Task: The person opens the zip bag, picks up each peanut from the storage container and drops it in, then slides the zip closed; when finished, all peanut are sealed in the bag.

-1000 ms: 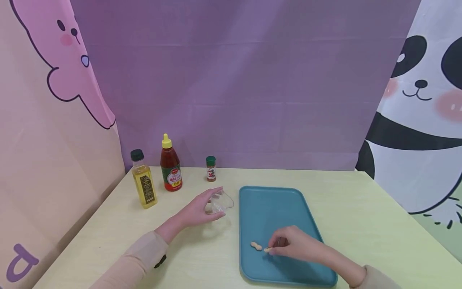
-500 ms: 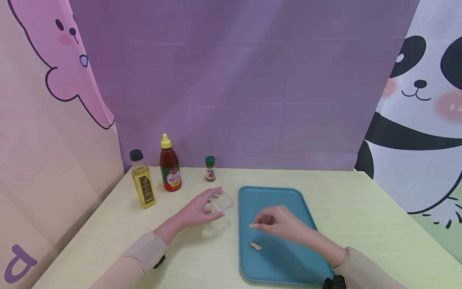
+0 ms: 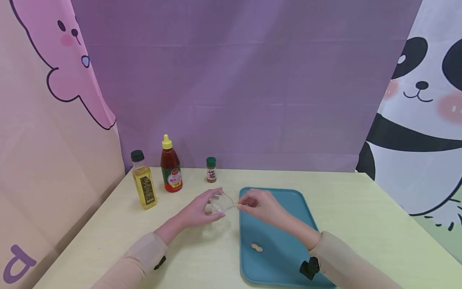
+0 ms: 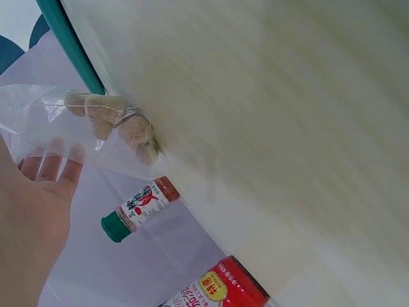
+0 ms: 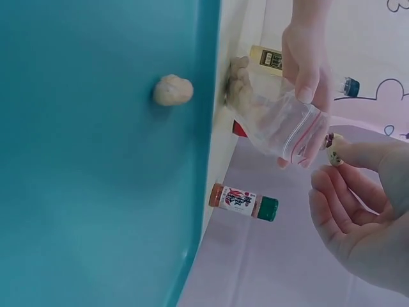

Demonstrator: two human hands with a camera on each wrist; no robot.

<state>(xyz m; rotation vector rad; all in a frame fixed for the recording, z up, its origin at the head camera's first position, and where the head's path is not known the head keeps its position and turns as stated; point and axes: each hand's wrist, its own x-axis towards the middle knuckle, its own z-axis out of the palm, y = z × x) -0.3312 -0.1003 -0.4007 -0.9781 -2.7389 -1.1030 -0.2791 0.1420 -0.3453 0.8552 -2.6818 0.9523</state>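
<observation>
My left hand holds a clear zip bag by its mouth, thumb and fingers spread to either side so the opening faces right. Several peanuts lie at the bottom of the bag in the left wrist view. Between thumb and fingertips, my right hand pinches a peanut right at the bag's mouth, above the tray's left edge. Another peanut lies on the blue tray, below the right hand.
Left of the hands stand an oil bottle and a red sauce bottle with a yellow cap. A small green-capped spice jar is at the back of the pale table. A purple cloth hangs behind.
My right hand has lifted one peanut off the tray and carried it left and away from me to the bag's mouth. The left hand and the bag have stayed put.
</observation>
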